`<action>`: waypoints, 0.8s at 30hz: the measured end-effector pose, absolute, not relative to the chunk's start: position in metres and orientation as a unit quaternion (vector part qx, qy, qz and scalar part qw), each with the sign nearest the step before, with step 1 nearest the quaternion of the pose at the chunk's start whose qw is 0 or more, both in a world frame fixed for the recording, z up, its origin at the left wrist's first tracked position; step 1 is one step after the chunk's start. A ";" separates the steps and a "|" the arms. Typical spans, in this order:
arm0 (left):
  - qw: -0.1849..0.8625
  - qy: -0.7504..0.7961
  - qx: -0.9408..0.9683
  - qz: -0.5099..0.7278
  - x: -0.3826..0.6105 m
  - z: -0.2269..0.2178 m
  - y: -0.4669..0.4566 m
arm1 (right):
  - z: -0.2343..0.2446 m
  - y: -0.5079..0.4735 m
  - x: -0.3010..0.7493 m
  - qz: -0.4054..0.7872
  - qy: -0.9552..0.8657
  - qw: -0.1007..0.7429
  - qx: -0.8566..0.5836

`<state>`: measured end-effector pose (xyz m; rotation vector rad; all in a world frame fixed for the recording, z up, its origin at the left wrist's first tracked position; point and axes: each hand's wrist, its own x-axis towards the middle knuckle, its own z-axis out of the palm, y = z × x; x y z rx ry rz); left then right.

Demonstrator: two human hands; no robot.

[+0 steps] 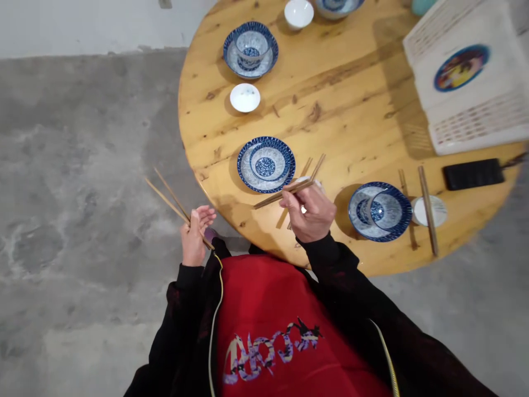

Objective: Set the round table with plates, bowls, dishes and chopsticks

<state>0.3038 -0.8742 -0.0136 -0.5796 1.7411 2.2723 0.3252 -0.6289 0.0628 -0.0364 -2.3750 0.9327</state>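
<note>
My left hand [195, 236], off the table's left edge, is closed around a pair of wooden chopsticks [167, 197] whose tips spread apart. Over the table, my right hand [313, 212] pinches wooden chopsticks [266, 202] that point left. Under and behind that hand, a small white cup [303, 180] is mostly hidden. Another chopstick length [318, 166] slants over the cup; whether my fingers touch it I cannot tell. Left of the cup lies a blue-and-white plate [243, 173] with a patterned bowl [268, 164] on it.
At right sit another patterned plate [355, 223] with a bowl, and chopsticks [428, 212] across a white cup [441, 209]. Beyond are a black phone [473, 174] and a printed white box [467, 105]. Farther back stand a plate [230, 60], a white dish [245, 98] and a white bowl [298, 14].
</note>
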 end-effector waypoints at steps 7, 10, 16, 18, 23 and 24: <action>0.144 0.591 -0.223 0.762 0.289 -0.020 -0.893 | 0.063 -0.648 0.326 0.339 -0.907 0.245 -0.039; 0.146 0.594 -0.202 0.765 0.277 -0.018 -0.899 | 0.065 -0.651 0.324 0.348 -0.902 0.250 -0.059; 0.147 0.601 -0.184 0.764 0.265 -0.017 -0.907 | 0.062 -0.652 0.326 0.362 -0.888 0.270 -0.091; 0.153 0.600 -0.185 0.763 0.267 -0.018 -0.908 | 0.061 -0.651 0.327 0.367 -0.883 0.276 -0.100; 0.167 0.597 -0.183 0.763 0.275 -0.019 -0.906 | 0.059 -0.647 0.326 0.364 -0.876 0.294 -0.113; 0.170 0.597 -0.182 0.763 0.277 -0.018 -0.906 | 0.059 -0.646 0.325 0.365 -0.876 0.293 -0.117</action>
